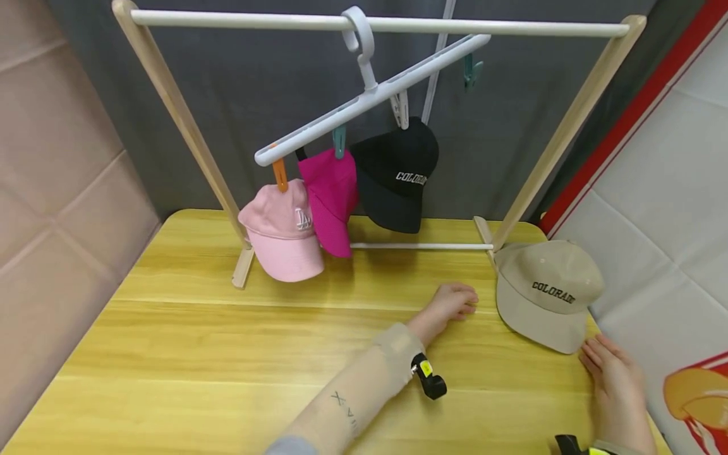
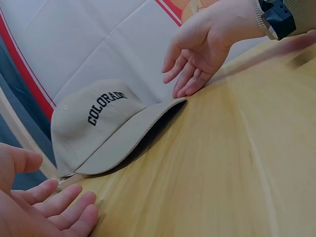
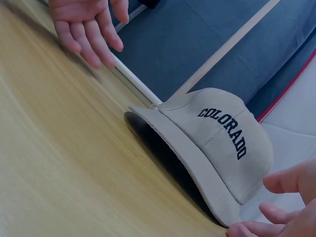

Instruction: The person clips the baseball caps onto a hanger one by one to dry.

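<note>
A beige baseball cap lettered COLORADO sits on the wooden table, brim toward the front, beside the rack's right foot. My left hand is just left of the cap, apart from it, its fingers loosely bent and holding nothing. At the brim's right end is my right hand; its fingertips are right at the brim edge in the right wrist view, where the cap shows its dark underside. Both palms face the cap from either side, as the left hand shows in the left wrist view.
A white hanger hangs tilted from the rack's top bar. Clipped to it are a light pink cap, a magenta cap and a black cap. A green clip hangs at its raised right end. A padded wall borders the right side.
</note>
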{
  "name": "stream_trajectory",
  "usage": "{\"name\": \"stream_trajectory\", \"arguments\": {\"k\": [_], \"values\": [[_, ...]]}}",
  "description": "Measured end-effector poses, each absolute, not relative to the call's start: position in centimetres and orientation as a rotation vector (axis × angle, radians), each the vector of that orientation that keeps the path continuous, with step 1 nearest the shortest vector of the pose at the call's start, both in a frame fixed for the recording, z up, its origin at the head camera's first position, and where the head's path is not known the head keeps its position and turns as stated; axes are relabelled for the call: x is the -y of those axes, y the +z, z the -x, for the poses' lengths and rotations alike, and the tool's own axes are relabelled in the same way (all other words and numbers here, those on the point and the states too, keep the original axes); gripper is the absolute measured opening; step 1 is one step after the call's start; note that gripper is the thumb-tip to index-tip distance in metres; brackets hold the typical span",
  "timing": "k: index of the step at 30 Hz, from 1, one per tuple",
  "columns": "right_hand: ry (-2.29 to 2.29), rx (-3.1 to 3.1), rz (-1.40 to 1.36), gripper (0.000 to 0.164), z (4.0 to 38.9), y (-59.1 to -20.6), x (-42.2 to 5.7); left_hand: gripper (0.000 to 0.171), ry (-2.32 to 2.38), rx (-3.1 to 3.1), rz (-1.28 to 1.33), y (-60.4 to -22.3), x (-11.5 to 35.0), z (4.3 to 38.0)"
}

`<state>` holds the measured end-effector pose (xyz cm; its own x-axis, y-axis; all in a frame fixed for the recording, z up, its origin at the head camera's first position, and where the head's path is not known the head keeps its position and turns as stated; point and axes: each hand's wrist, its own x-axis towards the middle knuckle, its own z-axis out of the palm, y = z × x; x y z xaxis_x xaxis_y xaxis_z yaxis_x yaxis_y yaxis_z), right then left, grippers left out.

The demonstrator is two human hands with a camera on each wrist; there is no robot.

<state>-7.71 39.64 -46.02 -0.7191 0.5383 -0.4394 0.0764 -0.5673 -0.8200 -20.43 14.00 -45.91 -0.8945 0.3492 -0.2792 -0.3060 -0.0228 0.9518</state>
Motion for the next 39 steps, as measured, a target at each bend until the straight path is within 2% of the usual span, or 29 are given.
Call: {"name": "stream_trajectory", "arguments": {"k": [9, 24, 39], "values": [[2.356, 1.292, 0.948, 0.014, 7.9, -45.7, -40.6, 0.029, 1.996, -1.727, -0.041, -46.3, -15.9, 20.2], [2.334, 1.396, 0.943, 0.014, 10.5, -46.0, -42.1, 0.044, 2.016, -1.595, -0.086, -47.0, -17.6, 21.8], [2.401, 1.441, 0.775, 0.016, 10.2, -46.2, -42.1, 0.05, 1.984, -1.553, -0.17, -47.1, -17.9, 22.0]]}}
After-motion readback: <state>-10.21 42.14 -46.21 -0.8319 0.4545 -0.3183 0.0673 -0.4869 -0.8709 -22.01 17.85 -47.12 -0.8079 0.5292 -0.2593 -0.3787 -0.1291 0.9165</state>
